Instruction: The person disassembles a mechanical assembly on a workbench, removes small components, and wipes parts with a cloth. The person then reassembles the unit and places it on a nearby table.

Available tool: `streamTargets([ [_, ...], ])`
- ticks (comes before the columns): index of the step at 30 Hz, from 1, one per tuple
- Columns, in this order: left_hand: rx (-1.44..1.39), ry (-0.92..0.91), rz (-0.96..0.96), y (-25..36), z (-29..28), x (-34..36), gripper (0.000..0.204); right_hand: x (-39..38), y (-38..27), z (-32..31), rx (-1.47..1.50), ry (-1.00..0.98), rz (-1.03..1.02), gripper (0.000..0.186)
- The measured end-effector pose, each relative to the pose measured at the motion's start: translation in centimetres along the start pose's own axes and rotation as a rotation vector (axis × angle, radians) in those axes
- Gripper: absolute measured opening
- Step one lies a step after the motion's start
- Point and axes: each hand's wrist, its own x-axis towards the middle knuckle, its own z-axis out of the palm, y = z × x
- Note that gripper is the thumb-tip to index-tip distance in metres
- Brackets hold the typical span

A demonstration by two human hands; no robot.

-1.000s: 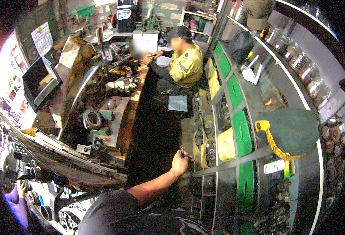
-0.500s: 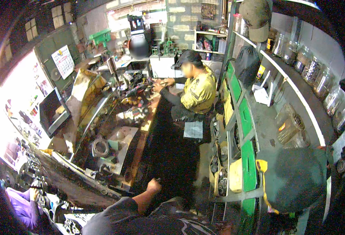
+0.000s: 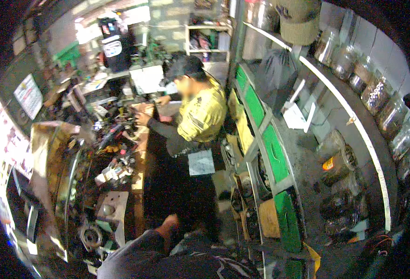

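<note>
My left hand [image 3: 170, 222] is low in the middle, in front of my body, with the forearm coming out of a dark grey sleeve [image 3: 144, 244]. It is blurred and dark, so its fingers and anything in them cannot be made out. The wooden edge of the workbench [image 3: 140, 186] runs just to its left. On that bench, nearest the hand, lie a metal plate [image 3: 120, 211] and a round metal ring [image 3: 91, 235]. My right hand does not show.
A person in a yellow shirt [image 3: 202, 111] sits at the bench, hands over crowded tools and parts. Green-fronted drawers [image 3: 274, 151] line the right side. Above them are a counter, a black bag [image 3: 277, 76], a hanging cap [image 3: 299, 23] and a shelf of jars [image 3: 375, 95].
The whole view has swung to the right, so bench and person sit further left. My left hand stays low in front of me, now more blurred. The seated person's hands remain over the bench.
</note>
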Motion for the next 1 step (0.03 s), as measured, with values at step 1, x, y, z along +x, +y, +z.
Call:
streamTargets([
  [1, -0.005, -0.031, 0.046, -0.2, -0.37, 0.65, 0.021, -1.17, -0.16, -0.65, 0.052, 0.041, 0.02, 0.029],
])
